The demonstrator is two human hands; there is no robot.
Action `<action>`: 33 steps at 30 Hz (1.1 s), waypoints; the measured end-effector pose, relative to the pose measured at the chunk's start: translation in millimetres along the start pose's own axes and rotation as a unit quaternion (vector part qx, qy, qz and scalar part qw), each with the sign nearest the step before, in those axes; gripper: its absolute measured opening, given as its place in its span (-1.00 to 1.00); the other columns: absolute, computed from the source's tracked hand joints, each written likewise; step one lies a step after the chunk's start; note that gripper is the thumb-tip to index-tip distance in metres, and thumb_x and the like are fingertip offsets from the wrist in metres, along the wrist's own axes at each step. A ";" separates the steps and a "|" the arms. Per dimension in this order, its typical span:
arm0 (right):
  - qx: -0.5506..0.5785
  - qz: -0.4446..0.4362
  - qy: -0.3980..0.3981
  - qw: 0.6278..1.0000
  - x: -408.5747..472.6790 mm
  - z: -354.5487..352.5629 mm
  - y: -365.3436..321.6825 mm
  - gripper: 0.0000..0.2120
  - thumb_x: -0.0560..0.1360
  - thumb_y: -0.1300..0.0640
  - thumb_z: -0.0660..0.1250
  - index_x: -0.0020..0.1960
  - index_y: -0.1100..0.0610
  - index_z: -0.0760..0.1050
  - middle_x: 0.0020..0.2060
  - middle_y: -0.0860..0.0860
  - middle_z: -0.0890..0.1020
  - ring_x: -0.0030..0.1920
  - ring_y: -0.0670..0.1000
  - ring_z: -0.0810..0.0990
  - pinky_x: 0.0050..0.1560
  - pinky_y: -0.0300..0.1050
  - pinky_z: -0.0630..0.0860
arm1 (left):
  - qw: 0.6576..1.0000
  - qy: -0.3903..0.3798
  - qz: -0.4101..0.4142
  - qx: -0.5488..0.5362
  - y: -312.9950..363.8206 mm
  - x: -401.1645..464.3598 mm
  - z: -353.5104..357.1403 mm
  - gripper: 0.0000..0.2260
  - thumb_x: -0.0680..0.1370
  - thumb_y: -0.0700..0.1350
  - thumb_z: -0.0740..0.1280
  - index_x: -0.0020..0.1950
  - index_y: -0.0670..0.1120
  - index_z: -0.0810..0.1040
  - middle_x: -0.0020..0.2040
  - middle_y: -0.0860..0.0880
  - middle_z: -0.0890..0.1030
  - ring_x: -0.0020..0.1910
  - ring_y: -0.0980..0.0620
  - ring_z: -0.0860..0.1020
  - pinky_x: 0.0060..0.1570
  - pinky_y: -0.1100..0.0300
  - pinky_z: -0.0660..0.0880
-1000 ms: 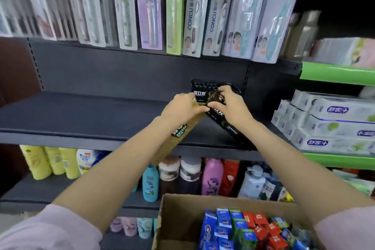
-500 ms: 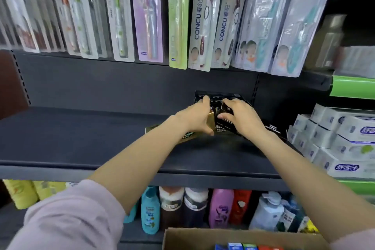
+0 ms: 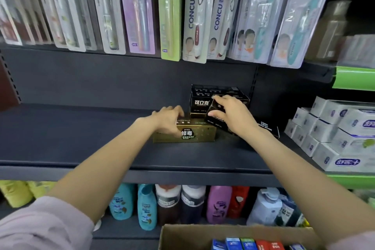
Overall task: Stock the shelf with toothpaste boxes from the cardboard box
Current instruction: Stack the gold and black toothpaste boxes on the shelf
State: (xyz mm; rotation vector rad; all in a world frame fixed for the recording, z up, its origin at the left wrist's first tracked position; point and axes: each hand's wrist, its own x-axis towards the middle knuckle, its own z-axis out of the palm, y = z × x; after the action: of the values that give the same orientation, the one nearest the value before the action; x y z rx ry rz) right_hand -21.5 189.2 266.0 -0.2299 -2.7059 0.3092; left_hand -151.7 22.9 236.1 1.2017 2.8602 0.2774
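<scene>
A gold toothpaste box (image 3: 199,133) lies lengthwise on the dark shelf (image 3: 81,140). My left hand (image 3: 168,119) grips its left end from above. My right hand (image 3: 229,113) holds a black toothpaste box (image 3: 263,128), tilted, its far end raised against a stack of black toothpaste boxes (image 3: 205,99) at the shelf's back. The cardboard box (image 3: 192,235) sits at the bottom edge of view with several blue, green and red toothpaste boxes (image 3: 249,244) standing inside.
Toothbrush packs (image 3: 194,16) hang above the shelf. White toothpaste boxes (image 3: 334,134) are stacked on the green-edged shelf to the right. Shampoo bottles (image 3: 182,203) line the shelf below. The dark shelf's left half is bare.
The gold box, held slanted a second ago, now lies flat on the shelf under my left hand. My right hand has turned the black box toward the stack. The view has tilted upward.
</scene>
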 end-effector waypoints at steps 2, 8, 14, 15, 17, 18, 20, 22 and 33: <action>-0.004 -0.008 -0.001 1.000 1.5 1.3 -3.3 -0.43 0.53 -0.05 0.27 0.47 0.11 0.25 0.29 0.10 0.45 0.32 0.12 0.39 0.29 0.12 0.37 | 0.999 -0.030 0.009 -0.027 -3.9 1.0 -0.9 -0.44 0.39 -0.07 0.45 0.35 -0.05 0.34 0.12 -0.08 0.46 0.13 -0.04 0.43 0.11 0.10 0.39; -0.015 -0.010 0.006 1.000 0.3 -0.9 -5.0 -0.43 0.53 -0.07 0.26 0.47 0.10 0.25 0.29 0.09 0.45 0.31 0.11 0.39 0.27 0.11 0.38 | 0.989 0.055 0.044 -0.126 14.3 7.6 3.2 -0.52 0.36 -0.07 0.52 0.23 -0.12 0.49 0.06 -0.08 0.59 -0.06 0.03 0.47 -0.08 0.24 0.37; -0.036 -0.001 0.006 0.999 -3.5 -2.2 2.3 -0.45 0.53 -0.06 0.26 0.46 0.09 0.26 0.27 0.09 0.47 0.28 0.13 0.42 0.24 0.13 0.40 | 0.986 0.135 0.068 -0.064 56.3 24.8 14.9 -0.56 0.42 0.06 0.44 0.25 -0.07 0.51 0.19 -0.09 0.51 0.22 -0.10 0.40 0.20 0.03 0.35; -0.036 -0.001 0.005 0.999 -4.0 -2.4 3.3 -0.45 0.53 -0.06 0.27 0.45 0.10 0.27 0.27 0.09 0.47 0.28 0.12 0.42 0.23 0.12 0.41 | 0.987 0.148 0.062 -0.020 60.7 25.9 18.9 -0.55 0.44 0.09 0.41 0.28 -0.05 0.50 0.22 -0.09 0.45 0.25 -0.10 0.35 0.21 0.02 0.32; -0.036 -0.002 0.001 0.999 -4.9 -2.8 4.2 -0.47 0.53 -0.05 0.27 0.44 0.10 0.28 0.26 0.09 0.47 0.28 0.12 0.42 0.23 0.13 0.41 | 0.981 0.176 0.051 0.068 62.5 24.3 24.9 -0.53 0.46 0.17 0.35 0.32 0.02 0.48 0.24 -0.09 0.38 0.26 -0.11 0.29 0.20 0.03 0.27; -0.038 -0.003 -0.002 0.999 -5.1 -3.1 4.2 -0.46 0.53 -0.05 0.27 0.45 0.10 0.27 0.27 0.09 0.47 0.28 0.11 0.42 0.24 0.13 0.41 | 0.979 0.180 0.051 0.085 59.8 22.9 25.9 -0.52 0.45 0.18 0.34 0.34 0.06 0.45 0.23 -0.08 0.38 0.26 -0.11 0.29 0.19 0.04 0.27; -0.046 -0.010 -0.004 0.999 -3.6 -3.3 3.0 -0.45 0.53 -0.05 0.26 0.46 0.09 0.26 0.29 0.09 0.46 0.30 0.12 0.41 0.26 0.13 0.40 | 0.982 0.166 0.061 0.069 49.7 20.4 23.5 -0.47 0.43 0.13 0.36 0.38 0.07 0.39 0.24 -0.06 0.38 0.26 -0.09 0.30 0.19 0.04 0.28; -0.052 -0.023 -0.007 0.998 0.9 -2.1 0.3 -0.46 0.54 -0.05 0.26 0.46 0.09 0.25 0.29 0.09 0.46 0.31 0.12 0.40 0.26 0.12 0.39 | 0.986 0.154 0.062 0.010 36.8 16.0 19.6 -0.43 0.41 0.05 0.40 0.40 0.04 0.36 0.25 -0.05 0.41 0.25 -0.07 0.33 0.20 0.04 0.30; -0.154 -0.109 -0.023 0.982 46.8 22.7 -24.2 -0.53 0.58 0.00 0.19 0.47 -0.12 0.22 0.40 -0.07 0.33 0.38 0.02 0.27 0.29 0.01 0.29 | 0.950 0.113 -0.015 -0.289 8.7 4.9 14.5 -0.35 0.38 -0.09 0.52 0.35 -0.19 0.29 0.11 -0.13 0.62 0.08 -0.05 0.59 0.13 0.14 0.49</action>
State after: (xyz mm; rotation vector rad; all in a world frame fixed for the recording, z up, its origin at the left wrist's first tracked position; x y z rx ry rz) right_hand -75.9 171.4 269.3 -0.0124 -2.7822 -0.1725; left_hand -147.7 34.6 223.5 1.0501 2.6463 1.2191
